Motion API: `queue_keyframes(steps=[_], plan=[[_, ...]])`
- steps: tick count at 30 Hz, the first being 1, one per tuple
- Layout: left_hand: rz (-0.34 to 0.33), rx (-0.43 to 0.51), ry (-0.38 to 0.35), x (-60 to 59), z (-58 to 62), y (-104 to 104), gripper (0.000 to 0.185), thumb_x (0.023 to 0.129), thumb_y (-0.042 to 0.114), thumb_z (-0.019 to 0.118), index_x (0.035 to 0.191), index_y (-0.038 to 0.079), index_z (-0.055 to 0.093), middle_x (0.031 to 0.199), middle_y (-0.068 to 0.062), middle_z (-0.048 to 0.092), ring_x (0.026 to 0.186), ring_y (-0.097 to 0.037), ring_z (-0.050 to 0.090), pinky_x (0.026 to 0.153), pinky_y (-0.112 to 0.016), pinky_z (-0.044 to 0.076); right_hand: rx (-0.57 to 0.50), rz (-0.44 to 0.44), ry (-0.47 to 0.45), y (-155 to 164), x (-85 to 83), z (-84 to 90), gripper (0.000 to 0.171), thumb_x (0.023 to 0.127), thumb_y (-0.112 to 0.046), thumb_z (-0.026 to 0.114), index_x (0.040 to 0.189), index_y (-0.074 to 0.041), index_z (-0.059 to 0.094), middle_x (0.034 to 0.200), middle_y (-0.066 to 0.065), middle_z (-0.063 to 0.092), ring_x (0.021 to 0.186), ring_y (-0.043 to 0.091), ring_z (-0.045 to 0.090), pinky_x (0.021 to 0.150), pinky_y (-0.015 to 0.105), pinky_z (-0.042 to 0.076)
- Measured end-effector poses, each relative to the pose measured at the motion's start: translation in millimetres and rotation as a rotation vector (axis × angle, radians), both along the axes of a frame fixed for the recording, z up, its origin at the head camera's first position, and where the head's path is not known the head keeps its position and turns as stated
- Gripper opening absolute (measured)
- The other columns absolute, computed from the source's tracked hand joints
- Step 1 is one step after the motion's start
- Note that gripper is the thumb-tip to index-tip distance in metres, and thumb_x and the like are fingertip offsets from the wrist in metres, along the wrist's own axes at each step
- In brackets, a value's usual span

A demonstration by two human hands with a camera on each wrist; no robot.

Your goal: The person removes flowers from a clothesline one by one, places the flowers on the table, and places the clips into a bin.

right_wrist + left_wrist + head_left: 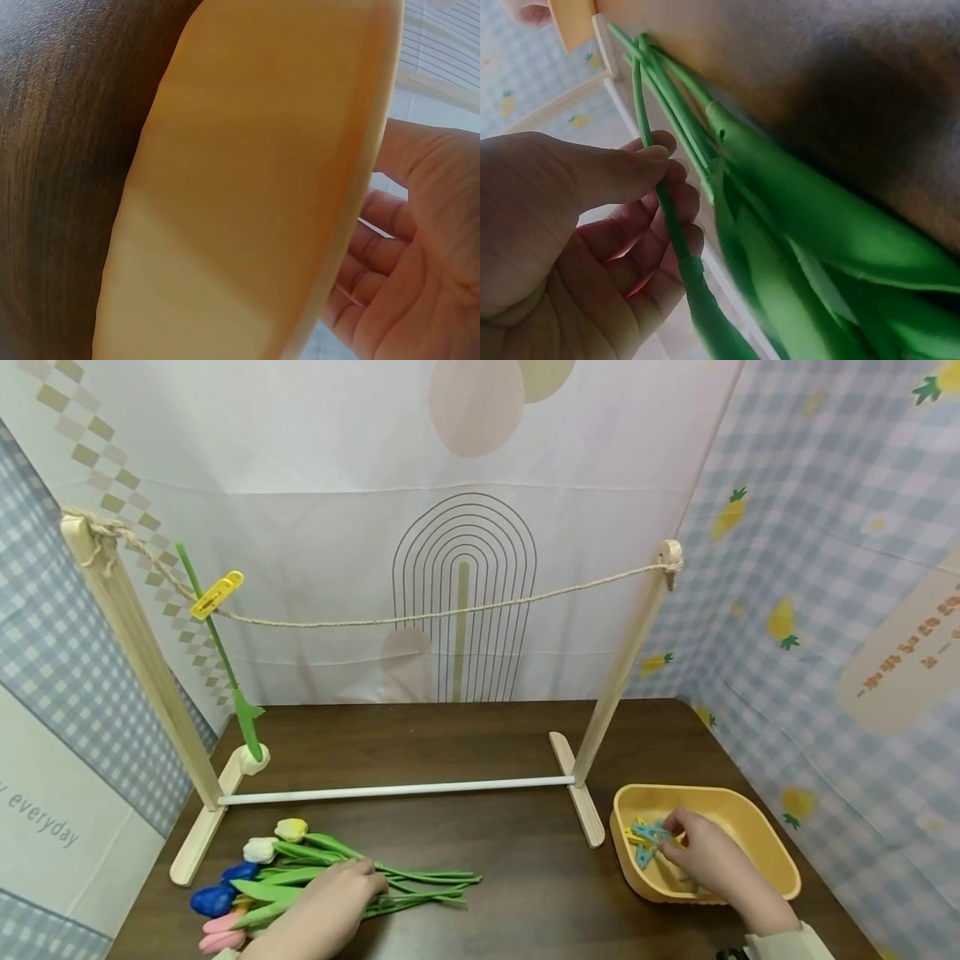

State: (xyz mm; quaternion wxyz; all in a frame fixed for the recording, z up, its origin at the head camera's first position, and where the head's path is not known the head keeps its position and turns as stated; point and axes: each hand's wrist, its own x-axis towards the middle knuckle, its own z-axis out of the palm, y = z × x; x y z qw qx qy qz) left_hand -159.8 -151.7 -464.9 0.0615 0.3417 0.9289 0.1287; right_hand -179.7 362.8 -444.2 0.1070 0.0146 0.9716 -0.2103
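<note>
A bunch of artificial tulips (300, 860) lies on the dark table (510, 877) at the front left, with yellow, white, blue and pink heads pointing left. My left hand (371, 872) rests over the stems; in the left wrist view, its thumb and fingers (660, 161) pinch one green stem (667, 217). At the front right, my right hand (671, 839) reaches into a yellow basin (750, 814) and its fingertips close on blue and yellow clothes pegs (643, 839). The basin wall (247, 187) hides those fingertips in the right wrist view, where only the palm (420, 255) shows.
A wooden drying rack stands mid-table with a rope (450, 610) strung between two posts and a white bar (397, 790) at its base. A yellow peg (216, 594) clips one tulip stem (225, 660) to the rope at the left. Patterned cloth walls enclose the table.
</note>
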Motion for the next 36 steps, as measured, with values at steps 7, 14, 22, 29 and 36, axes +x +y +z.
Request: queue_keyframes(steps=[7,14,22,29,36], plan=[[0.026,0.000,0.019,1.7,-4.8,1.4,0.018,0.082,-0.003,0.067,0.088,0.013,0.071,0.084,0.003,0.061,0.083,-0.020,0.061,0.072,-0.042,0.051,0.034,-0.009,-0.027,1.5,1.3,-2.6,0.022,0.086,-0.020,0.072,0.099,-0.006,0.061,0.091,0.003,0.064,0.086,0.022,0.061,0.068,0.042,0.051],[0.034,0.031,0.079,2.1,-5.9,0.1,0.009,0.087,0.007,0.065,0.087,0.014,0.070,0.081,0.007,0.058,0.081,-0.016,0.059,0.072,-0.041,0.051,0.034,-0.011,-0.043,2.7,1.5,-4.5,0.023,0.087,-0.022,0.073,0.100,-0.007,0.062,0.094,0.002,0.064,0.086,0.021,0.061,0.067,0.042,0.050],[0.030,0.065,0.124,-1.3,-5.4,-1.9,0.005,0.086,0.012,0.070,0.084,0.015,0.067,0.076,0.010,0.050,0.074,-0.012,0.054,0.065,-0.036,0.048,0.039,-0.008,-0.041,3.0,1.4,-4.9,0.025,0.087,-0.021,0.072,0.103,-0.005,0.062,0.098,0.004,0.065,0.089,0.024,0.062,0.069,0.044,0.051],[0.039,0.049,0.076,-1.7,-3.3,-3.4,0.004,0.086,0.014,0.071,0.088,0.014,0.069,0.080,0.009,0.053,0.077,-0.013,0.055,0.067,-0.037,0.049,0.041,-0.008,-0.048,3.1,0.4,-5.3,0.026,0.088,-0.022,0.072,0.105,-0.005,0.062,0.102,0.006,0.065,0.094,0.028,0.062,0.072,0.046,0.051],[0.038,0.056,0.093,-3.6,-3.4,-3.9,0.006,0.084,0.013,0.073,0.088,0.013,0.068,0.078,0.008,0.051,0.075,-0.014,0.054,0.062,-0.037,0.047,0.045,0.002,-0.029,3.0,0.7,-6.2,0.028,0.087,-0.021,0.072,0.106,-0.003,0.063,0.104,0.009,0.066,0.094,0.029,0.062,0.073,0.047,0.051]])
